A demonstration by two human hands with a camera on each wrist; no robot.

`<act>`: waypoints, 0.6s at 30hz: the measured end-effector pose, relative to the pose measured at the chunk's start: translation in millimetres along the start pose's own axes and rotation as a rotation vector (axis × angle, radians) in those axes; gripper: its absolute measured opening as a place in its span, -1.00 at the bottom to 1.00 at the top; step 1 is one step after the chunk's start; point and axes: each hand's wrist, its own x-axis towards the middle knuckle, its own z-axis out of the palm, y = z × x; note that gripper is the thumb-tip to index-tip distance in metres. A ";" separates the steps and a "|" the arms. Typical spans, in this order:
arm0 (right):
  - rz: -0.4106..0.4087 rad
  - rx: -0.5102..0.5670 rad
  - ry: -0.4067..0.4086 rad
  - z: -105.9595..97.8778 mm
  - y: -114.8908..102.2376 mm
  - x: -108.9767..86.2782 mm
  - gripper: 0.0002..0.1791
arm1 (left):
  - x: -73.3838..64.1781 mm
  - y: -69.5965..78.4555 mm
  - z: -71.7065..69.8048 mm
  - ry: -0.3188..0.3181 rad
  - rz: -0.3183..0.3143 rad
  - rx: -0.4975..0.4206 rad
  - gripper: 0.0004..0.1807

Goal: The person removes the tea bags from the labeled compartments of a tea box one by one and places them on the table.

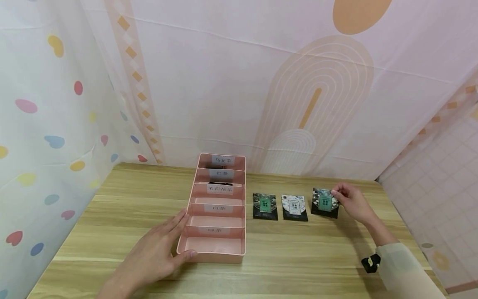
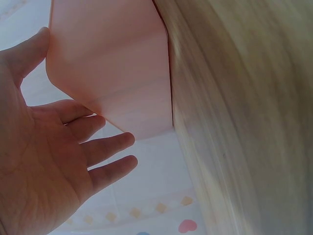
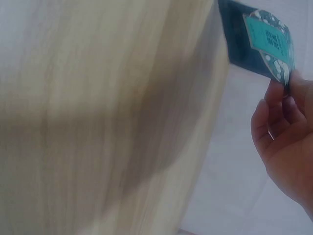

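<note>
A pink divided box (image 1: pixel 244 216) stands on the table, each of its compartments bearing a white label. My left hand (image 1: pixel 157 245) rests against the box's near left corner, the thumb on the front rim and the fingers along the left side. In the left wrist view, the fingers of the left hand (image 2: pixel 54 152) are fairly straight. With thumb and fingers my right hand (image 1: pixel 352 202) pinches the upper right corner of a dark tea sachet (image 1: pixel 324 203) with a teal label. The right wrist view shows that sachet (image 3: pixel 264 41) tilted up from the wood in the right hand (image 3: pixel 288 132).
Left of the pinched sachet lie a white-and-black tea sachet (image 1: pixel 294 207) and a green-labelled one (image 1: pixel 265 207). Dark packets (image 1: pixel 220 183) stick up in the box's far compartments. Patterned cloth (image 1: pixel 224 83) hangs behind the wooden table (image 1: pixel 291 257). A black object (image 1: pixel 370 263) is at the right wrist.
</note>
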 end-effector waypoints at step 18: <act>0.027 -0.094 -0.028 11.6 24.8 14.0 -0.89 | -0.6 0.7 -0.5 0.002 0.003 -0.002 0.00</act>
